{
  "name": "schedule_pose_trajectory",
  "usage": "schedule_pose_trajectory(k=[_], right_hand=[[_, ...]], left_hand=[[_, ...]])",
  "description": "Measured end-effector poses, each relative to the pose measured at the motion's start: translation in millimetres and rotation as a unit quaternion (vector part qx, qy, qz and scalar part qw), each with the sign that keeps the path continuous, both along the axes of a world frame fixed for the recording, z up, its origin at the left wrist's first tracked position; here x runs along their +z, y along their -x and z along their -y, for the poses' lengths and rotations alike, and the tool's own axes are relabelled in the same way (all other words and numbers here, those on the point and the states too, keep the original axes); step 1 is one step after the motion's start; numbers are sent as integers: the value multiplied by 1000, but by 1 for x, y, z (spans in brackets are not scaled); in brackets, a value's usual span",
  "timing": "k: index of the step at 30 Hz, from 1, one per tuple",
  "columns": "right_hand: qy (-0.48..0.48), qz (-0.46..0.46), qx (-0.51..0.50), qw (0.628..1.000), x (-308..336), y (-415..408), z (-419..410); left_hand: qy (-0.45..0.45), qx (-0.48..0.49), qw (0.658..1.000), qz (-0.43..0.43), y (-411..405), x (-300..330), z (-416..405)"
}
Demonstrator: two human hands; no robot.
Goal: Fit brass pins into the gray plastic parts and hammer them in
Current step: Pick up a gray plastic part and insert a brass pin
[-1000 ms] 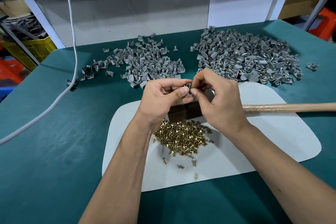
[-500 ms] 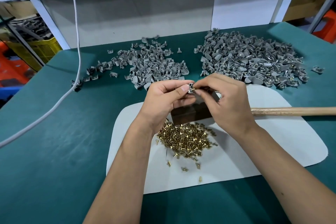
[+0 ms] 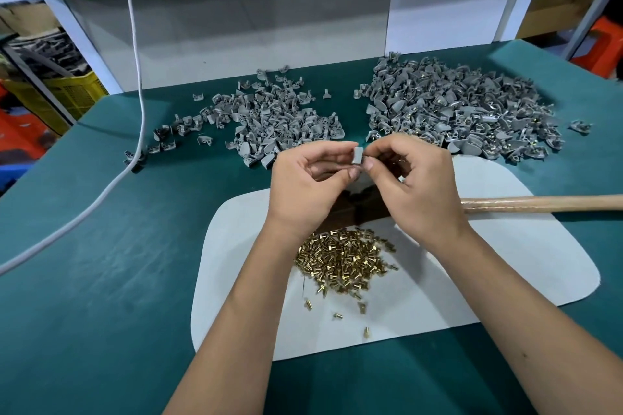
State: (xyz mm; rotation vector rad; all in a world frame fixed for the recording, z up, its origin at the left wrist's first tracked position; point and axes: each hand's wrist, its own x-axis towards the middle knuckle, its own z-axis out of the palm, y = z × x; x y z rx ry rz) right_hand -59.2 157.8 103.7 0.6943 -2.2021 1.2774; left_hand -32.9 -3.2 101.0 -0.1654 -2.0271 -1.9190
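we've got one gray plastic part (image 3: 358, 155) pinched between both hands over the green counter (image 3: 101, 280), left hand (image 3: 308, 185) with its grip closed on it by thumb and fingers, right hand (image 3: 418, 189) gripping its other edge. two heaps of gray parts sit behind, left heap (image 3: 269, 121) and right heap (image 3: 462, 111). one pile of brass pins (image 3: 344, 258) lies on the one white mat (image 3: 505, 266), five loose pins near it. one wooden handle (image 3: 539, 204) crosses the mat.
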Motion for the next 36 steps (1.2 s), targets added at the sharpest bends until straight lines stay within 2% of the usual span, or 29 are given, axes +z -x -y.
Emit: schedule_pose_trajectory(k=[3,15,30,36], right_hand=[[14,9,0,1000,0,-1,2],[-8,-21,-33,999,1,-3,4],[-14,-41,-91,995,-4,-9,9],[-3,-6,-88,996,-3,-8,10]], left_hand=[[5,32,999,3,1,-2,-1],[27,61,998,-23,2,-3,-10],[59,95,994,-13,2,-6,-18],[77,96,992,-12,1,-7,-18]])
